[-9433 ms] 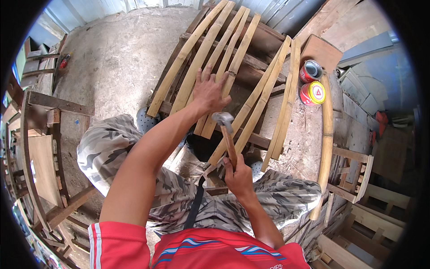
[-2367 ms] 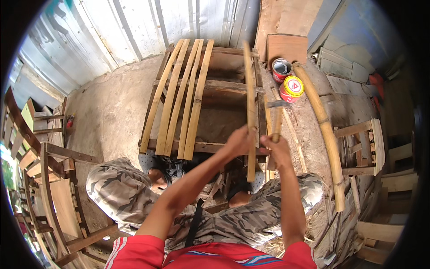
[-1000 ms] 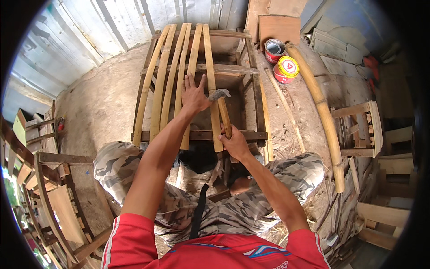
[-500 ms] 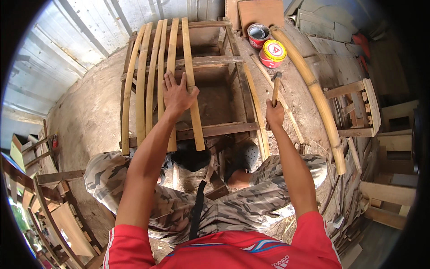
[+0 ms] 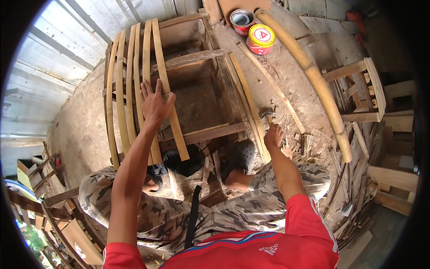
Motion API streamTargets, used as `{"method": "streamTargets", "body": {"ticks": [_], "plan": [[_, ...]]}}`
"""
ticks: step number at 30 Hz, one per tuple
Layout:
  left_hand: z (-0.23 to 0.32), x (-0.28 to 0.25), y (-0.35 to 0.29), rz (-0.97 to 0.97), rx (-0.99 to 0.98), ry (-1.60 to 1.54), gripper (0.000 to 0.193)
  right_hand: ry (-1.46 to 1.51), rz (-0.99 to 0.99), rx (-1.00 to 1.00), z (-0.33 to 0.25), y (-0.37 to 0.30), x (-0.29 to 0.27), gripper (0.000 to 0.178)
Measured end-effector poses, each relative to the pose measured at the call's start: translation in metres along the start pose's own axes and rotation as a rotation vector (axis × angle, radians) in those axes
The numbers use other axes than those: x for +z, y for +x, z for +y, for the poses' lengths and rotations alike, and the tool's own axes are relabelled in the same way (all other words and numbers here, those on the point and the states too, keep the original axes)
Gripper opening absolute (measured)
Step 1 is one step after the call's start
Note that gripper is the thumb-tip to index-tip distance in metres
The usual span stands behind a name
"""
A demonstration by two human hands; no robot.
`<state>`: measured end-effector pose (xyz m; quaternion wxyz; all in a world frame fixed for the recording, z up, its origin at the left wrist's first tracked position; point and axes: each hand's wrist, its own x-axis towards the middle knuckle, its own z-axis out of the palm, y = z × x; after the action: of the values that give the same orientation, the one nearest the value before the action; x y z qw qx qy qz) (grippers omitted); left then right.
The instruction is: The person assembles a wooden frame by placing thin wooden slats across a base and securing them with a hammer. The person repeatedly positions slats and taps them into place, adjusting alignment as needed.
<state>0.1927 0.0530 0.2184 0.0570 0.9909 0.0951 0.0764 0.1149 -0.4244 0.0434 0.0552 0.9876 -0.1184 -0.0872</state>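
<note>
My left hand (image 5: 156, 104) lies with fingers stretched across the two rightmost bamboo slats on a low wooden frame (image 5: 204, 134). Its thumb rests over the outermost slat (image 5: 178, 141). Several more slats (image 5: 120, 92) run alongside to the left, with gaps between them. In my closed right hand (image 5: 274, 134) is a hammer (image 5: 269, 117), held by its handle to the right of the frame. The hammer's head is low, near two loose slats (image 5: 245, 92) beside the frame; I cannot tell whether it touches anything.
An open tin (image 5: 242, 29) and a yellow-lidded red tin (image 5: 260, 41) stand at the far right of the frame. A thick bamboo pole (image 5: 313, 74) curves along the floor, with a thin strip (image 5: 275, 85) nearer. A small wooden rack (image 5: 354, 92) stands beyond. Metal sheeting (image 5: 49, 58) walls the left.
My right hand has brought the hammer down and nearer to me. The view has shifted, so the frame appears further left. My left hand stays on the slats.
</note>
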Motion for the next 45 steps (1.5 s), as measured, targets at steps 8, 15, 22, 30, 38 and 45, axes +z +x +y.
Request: {"method": "streamTargets", "body": {"ticks": [8, 15, 22, 30, 38, 45], "plan": [[0.001, -0.003, 0.001, 0.032, 0.032, -0.049, 0.083, 0.306, -0.353, 0.211, -0.03, 0.0, 0.032, 0.082], [0.003, 0.002, 0.002, 0.057, 0.047, -0.08, 0.083, 0.437, -0.242, 0.074, -0.013, 0.005, 0.061, 0.049], [0.008, -0.009, 0.001, 0.014, 0.003, -0.086, 0.084, 0.477, -0.017, -0.013, -0.019, 0.015, 0.006, 0.04], [0.015, -0.007, 0.004, -0.002, -0.011, -0.15, 0.082, 0.686, 0.473, -0.152, -0.032, 0.055, -0.081, 0.033], [0.004, -0.006, -0.003, 0.03, -0.037, -0.169, 0.082, 1.084, 0.074, -0.08, -0.12, 0.033, -0.264, 0.04], [0.008, -0.005, -0.002, 0.056, -0.008, -0.207, 0.079, 1.305, -0.213, -0.095, -0.189, 0.001, -0.243, 0.046]]}}
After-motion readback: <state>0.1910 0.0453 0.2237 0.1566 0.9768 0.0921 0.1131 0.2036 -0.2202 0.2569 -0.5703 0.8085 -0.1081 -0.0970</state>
